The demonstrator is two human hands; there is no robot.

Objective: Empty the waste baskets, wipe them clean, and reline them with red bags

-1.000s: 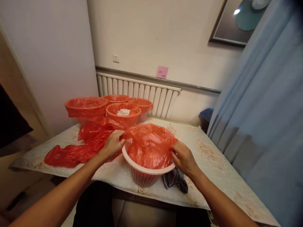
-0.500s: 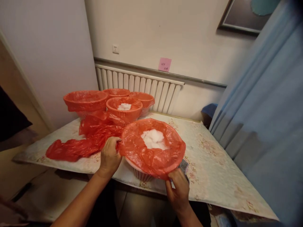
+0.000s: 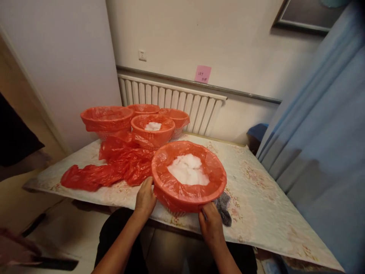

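Observation:
In front of me on the table stands a basket [image 3: 178, 214] lined with a red plastic bag [image 3: 165, 194]. The bag's edge is folded down over the rim on the near side. White fluffy stuff [image 3: 188, 170] lies inside. My left hand [image 3: 145, 198] is closed on the bag just below the rim at the left. At the near right, my right hand [image 3: 211, 224] also has its fingers closed on the bag under the rim. The fingertips of both hands are partly hidden. A dark grey cloth [image 3: 224, 209] lies beside my right hand.
Crumpled red plastic bags [image 3: 114, 165] lie to the left. Behind them stand several bag-lined baskets [image 3: 107, 118], one with white stuff [image 3: 153, 126] in it. A radiator [image 3: 171, 94] is at the wall, a blue curtain [image 3: 319, 125] at the right.
My hands have drawn the bag's near edge down over the rim. The lining now lies tighter, and more of the white stuff shows. My left hand has moved lower and right.

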